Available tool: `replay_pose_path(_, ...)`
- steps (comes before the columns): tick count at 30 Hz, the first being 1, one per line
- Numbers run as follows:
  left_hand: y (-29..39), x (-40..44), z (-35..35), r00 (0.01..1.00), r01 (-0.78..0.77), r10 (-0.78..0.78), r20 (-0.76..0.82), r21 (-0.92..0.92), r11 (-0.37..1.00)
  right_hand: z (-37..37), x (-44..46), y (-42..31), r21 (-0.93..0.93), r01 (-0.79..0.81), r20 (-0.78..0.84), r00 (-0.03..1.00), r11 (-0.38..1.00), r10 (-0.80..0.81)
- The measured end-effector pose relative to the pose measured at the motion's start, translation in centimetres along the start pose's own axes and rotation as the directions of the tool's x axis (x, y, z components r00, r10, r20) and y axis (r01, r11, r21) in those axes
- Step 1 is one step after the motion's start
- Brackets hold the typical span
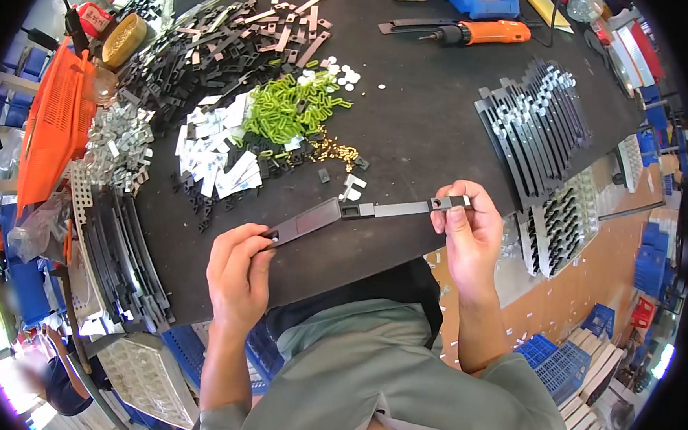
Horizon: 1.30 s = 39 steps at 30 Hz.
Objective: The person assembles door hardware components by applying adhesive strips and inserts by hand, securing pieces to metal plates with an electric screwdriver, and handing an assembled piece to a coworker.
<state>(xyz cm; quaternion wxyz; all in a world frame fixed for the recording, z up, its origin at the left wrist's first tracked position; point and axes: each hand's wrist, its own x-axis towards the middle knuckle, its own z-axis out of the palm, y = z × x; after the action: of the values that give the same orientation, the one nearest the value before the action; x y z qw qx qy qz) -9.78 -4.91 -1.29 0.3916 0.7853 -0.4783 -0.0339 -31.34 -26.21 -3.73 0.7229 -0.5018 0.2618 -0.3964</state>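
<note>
A long, narrow dark strip (pixel 312 219) with a silver metal section (pixel 401 210) spans the space between my hands, tilted up to the right. My left hand (pixel 238 275) pinches its wide lower end. The narrower far end is gripped by my right hand (pixel 472 242), thumb at the front; a small dark block with a pale tip (pixel 457 201) shows at those fingers. Just above the strip lie a white bracket-like piece (pixel 353 187) and a small black clip (pixel 323 175). Brass bits (pixel 336 151), green oval rings (pixel 291 108) and white labels (pixel 240 173) are heaped behind.
An orange electric screwdriver (pixel 493 32) lies at the back. Finished-looking strips (pixel 526 131) are lined up at right, more bare strips (pixel 125 257) at left. Black and metal parts (pixel 212 49) cover the back left, near an orange basket (pixel 54 122). Another person (pixel 66 379) is at lower left.
</note>
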Motion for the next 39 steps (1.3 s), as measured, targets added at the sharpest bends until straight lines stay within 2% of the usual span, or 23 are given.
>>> replay_pose_path(13,-0.8,-0.5,-2.6,0.978,-0.065,0.054,0.204,0.044,0.997,-0.2,-1.2,0.5,-0.011,-0.141,0.003,0.99,0.99,0.141)
replay_pose_path(20,-0.9,-0.3,-2.4,0.98,-0.053,0.049,0.193,0.016,0.998,0.2,-0.9,0.1,-0.068,-0.172,0.034,0.984,0.983,0.175)
replay_pose_path(28,-0.4,0.3,-2.8,0.964,-0.112,0.103,0.246,0.023,0.993,0.9,-1.4,-0.2,-0.086,-0.233,0.046,0.97,0.969,0.238)
replay_pose_path(35,0.0,0.9,-2.5,0.959,-0.129,0.121,0.258,0.013,0.992,0.9,-1.5,-0.9,-0.16,-0.184,0.05,0.98,0.97,0.194)
replay_pose_path(39,-0.1,0.9,-2.4,0.953,-0.106,0.106,0.284,-0.015,0.994,1.3,-1.3,-1.4,-0.16,-0.232,0.071,0.967,0.96,0.245)
